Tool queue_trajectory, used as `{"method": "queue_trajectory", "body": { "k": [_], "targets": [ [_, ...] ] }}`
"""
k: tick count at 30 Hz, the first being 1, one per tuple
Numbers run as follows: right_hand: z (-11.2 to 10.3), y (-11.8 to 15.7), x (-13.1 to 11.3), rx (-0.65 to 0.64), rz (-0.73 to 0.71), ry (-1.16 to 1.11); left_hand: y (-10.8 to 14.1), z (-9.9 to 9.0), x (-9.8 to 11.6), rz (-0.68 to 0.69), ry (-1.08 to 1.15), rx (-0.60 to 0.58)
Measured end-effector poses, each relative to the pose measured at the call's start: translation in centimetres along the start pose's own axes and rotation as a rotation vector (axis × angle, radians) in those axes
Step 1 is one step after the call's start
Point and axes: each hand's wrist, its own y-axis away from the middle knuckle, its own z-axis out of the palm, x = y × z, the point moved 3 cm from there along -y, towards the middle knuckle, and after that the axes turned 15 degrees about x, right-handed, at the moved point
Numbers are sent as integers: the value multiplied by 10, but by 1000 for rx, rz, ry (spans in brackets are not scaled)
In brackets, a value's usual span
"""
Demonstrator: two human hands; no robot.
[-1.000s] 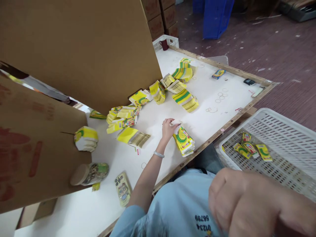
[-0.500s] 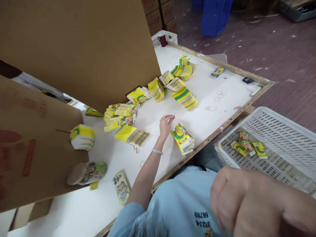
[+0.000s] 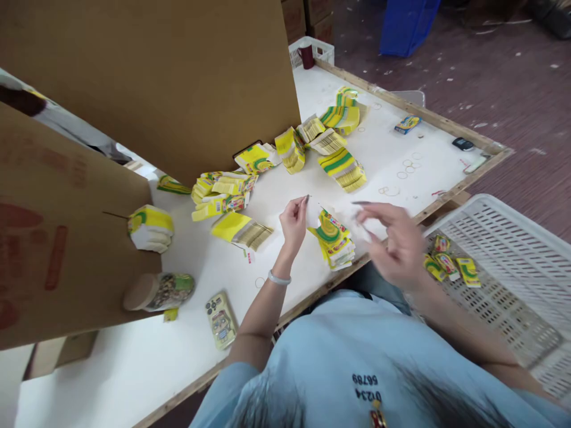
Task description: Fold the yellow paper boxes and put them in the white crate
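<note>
My left hand [image 3: 294,226], with a pale bracelet on its wrist, is pinched closed above the white table, on something small and dark that I cannot make out. To its right lies a fanned stack of yellow-green printed packets [image 3: 335,238] near the table's front edge. My right hand [image 3: 395,241] hovers just right of that stack, blurred by motion; its thumb and forefinger look apart, with nothing clear between them. Flat yellow cartons [image 3: 243,230] in a row lie left of my left hand. More yellow carton bundles [image 3: 342,169] spread across the table behind.
Large cardboard sheets [image 3: 178,77] stand at the left and back. A lidded jar [image 3: 172,291] and a phone [image 3: 221,321] lie at the left front. A white basket [image 3: 521,238] with several packets sits at the right. A dark red mug [image 3: 306,56] stands at the far end.
My right hand has moved from the lower right foreground to beside the packet stack over the table. My left hand stays pinched near the stack. The view has shifted slightly.
</note>
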Motion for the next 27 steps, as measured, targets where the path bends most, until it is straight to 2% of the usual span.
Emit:
{"method": "queue_trajectory", "body": {
  "k": [1, 3, 6, 8, 10, 13, 16, 18, 20, 23, 27],
  "targets": [
    [15, 1, 14, 53, -85, 141, 3, -3, 9, -11, 41, 29],
    [44, 8, 41, 62, -187, 324, 11, -10, 29, -29, 107, 80],
    [67, 25, 70, -15, -169, 419, 25, -22, 55, -33, 133, 105],
    [67, 36, 77, -46, -111, 387, 34, -32, 67, -36, 138, 91],
    [62, 43, 75, -42, -55, 310, 47, -41, 72, -44, 150, 27],
    [54, 49, 67, 37, 73, 178, 77, -48, 72, 2, 147, -210],
    [53, 57, 63, 117, 225, 63, 114, -44, 68, 78, 131, -476],
    [55, 62, 61, 117, 301, -23, 132, -39, 65, 61, 162, -574],
    [56, 65, 61, 94, 367, -95, 140, -36, 65, 21, 206, -612],
    [49, 64, 61, 94, 430, -101, 139, -35, 66, -73, 220, -608],
    [38, 66, 66, 118, 490, -63, 139, -37, 63, -358, 210, -570]
  ]
}}
